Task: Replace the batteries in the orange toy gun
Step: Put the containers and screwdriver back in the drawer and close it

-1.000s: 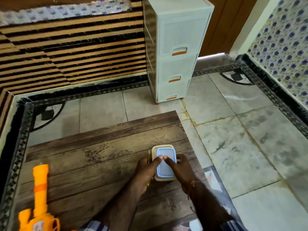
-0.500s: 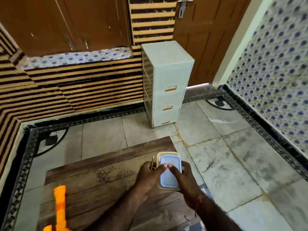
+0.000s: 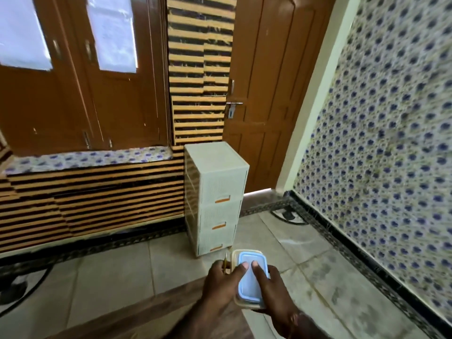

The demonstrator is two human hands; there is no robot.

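Note:
A small cream container with a blue lid [image 3: 250, 283] is lifted in front of me, held between both hands. My left hand [image 3: 221, 282] grips its left side with the thumb on the lid, and a thin yellow-handled tool [image 3: 226, 261] is pinched between that hand's fingers. My right hand [image 3: 271, 292] grips the right side, thumb pressed on the lid. The orange toy gun is out of view.
A corner of the dark wooden board [image 3: 151, 311] shows at the bottom. A cream three-drawer cabinet [image 3: 217, 199] stands ahead on the tiled floor [image 3: 318, 277]. A brown door [image 3: 266, 94] is behind it, and a patterned wall [image 3: 391, 143] runs along the right.
The view has tilted upward, so the toy gun and most of the board have left the frame. Both hands have raised the container off the board, keeping the same grip.

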